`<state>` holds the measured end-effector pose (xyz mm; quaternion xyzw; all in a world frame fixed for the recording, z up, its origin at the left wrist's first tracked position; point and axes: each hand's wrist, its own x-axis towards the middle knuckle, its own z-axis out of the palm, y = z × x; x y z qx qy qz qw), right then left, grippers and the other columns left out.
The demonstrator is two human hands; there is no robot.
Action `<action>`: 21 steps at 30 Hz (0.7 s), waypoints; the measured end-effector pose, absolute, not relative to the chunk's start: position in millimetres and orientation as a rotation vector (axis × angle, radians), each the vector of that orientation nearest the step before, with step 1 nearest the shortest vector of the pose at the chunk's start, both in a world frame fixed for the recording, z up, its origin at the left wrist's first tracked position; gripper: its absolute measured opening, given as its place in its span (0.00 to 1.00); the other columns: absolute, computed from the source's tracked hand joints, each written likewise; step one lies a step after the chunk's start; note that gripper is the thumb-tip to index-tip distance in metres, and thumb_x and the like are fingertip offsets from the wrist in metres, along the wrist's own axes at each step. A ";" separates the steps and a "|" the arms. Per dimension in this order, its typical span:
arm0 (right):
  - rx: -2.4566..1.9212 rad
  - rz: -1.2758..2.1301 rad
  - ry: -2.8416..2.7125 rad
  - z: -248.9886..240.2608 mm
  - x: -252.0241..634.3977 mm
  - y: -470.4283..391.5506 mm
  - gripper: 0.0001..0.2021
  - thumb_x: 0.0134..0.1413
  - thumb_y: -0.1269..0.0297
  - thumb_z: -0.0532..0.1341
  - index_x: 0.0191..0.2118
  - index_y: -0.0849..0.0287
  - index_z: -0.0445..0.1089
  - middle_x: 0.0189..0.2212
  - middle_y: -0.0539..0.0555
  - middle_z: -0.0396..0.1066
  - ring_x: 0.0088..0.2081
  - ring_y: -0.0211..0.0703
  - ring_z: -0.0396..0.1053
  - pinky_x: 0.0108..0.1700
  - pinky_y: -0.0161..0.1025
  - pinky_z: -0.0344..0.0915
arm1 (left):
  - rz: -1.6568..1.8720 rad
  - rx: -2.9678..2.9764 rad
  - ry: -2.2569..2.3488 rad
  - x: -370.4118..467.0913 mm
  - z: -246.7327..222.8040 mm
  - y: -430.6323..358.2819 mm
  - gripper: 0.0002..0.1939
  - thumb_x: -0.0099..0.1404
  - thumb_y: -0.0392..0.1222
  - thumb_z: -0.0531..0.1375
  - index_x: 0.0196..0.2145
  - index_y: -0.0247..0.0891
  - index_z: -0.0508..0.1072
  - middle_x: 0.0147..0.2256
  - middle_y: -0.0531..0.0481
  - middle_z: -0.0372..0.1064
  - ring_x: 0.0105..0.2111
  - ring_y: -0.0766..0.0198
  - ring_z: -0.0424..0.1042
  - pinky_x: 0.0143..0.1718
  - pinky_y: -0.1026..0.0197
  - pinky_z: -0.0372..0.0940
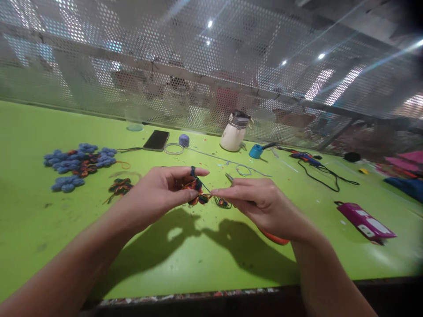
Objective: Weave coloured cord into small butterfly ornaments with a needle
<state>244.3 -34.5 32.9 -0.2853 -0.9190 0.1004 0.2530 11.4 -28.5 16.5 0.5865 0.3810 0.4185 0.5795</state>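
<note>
My left hand (165, 187) pinches a small crochet piece (199, 199) of dark green, orange and red yarn between thumb and fingers. A dark strand of yarn (193, 171) loops over its raised index finger and runs down to the piece. Close on the right, my right hand (256, 198) is closed on a thin crochet hook (207, 194), its tip at the piece; most of the hook is hidden. A pointed metal tip (228, 177) and an orange handle (276, 238), seemingly scissors, show around my right hand. Multicoloured yarn (223, 202) lies just beneath its fingers.
Blue crochet flowers (68, 165) and a multicoloured one (120, 187) lie left on the green table (185, 264). Farther back are a phone (156, 140), purple yarn (184, 140), a white jug (233, 135) and a blue pot (256, 151). Rightward lie a corded tool (306, 158) and magenta box (365, 221).
</note>
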 end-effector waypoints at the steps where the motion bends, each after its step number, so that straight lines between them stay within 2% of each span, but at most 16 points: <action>1: -0.780 0.263 -2.501 32.8 244.3 -35.0 0.18 0.62 0.75 0.53 0.51 0.54 0.73 0.24 0.50 0.65 0.26 0.36 0.60 0.28 0.35 0.54 | 0.974 1.367 0.897 11.5 16.2 -28.5 0.21 0.53 0.35 0.66 0.46 0.37 0.76 0.29 0.50 0.76 0.29 0.62 0.71 0.35 0.58 0.65; 9: -0.882 0.132 -2.561 33.0 241.9 -41.5 0.18 0.61 0.76 0.52 0.50 0.55 0.74 0.25 0.52 0.64 0.25 0.37 0.59 0.28 0.36 0.52 | 0.956 1.356 0.931 13.2 15.7 -29.6 0.22 0.50 0.36 0.67 0.45 0.35 0.77 0.28 0.50 0.76 0.28 0.63 0.71 0.34 0.58 0.64; 18: -1.100 -0.200 -2.716 34.8 236.1 -49.9 0.21 0.60 0.76 0.53 0.51 0.46 0.73 0.24 0.50 0.61 0.25 0.36 0.54 0.28 0.36 0.44 | 0.883 1.444 1.056 19.8 19.0 -32.4 0.25 0.50 0.36 0.64 0.48 0.31 0.74 0.28 0.50 0.74 0.29 0.62 0.70 0.34 0.58 0.63; 21: -1.132 -0.283 -2.769 37.1 234.2 -52.1 0.20 0.59 0.76 0.54 0.50 0.46 0.72 0.24 0.50 0.61 0.24 0.37 0.51 0.27 0.37 0.41 | 0.877 1.506 1.076 22.9 16.7 -32.8 0.23 0.51 0.36 0.63 0.47 0.29 0.75 0.28 0.49 0.73 0.28 0.62 0.70 0.33 0.57 0.63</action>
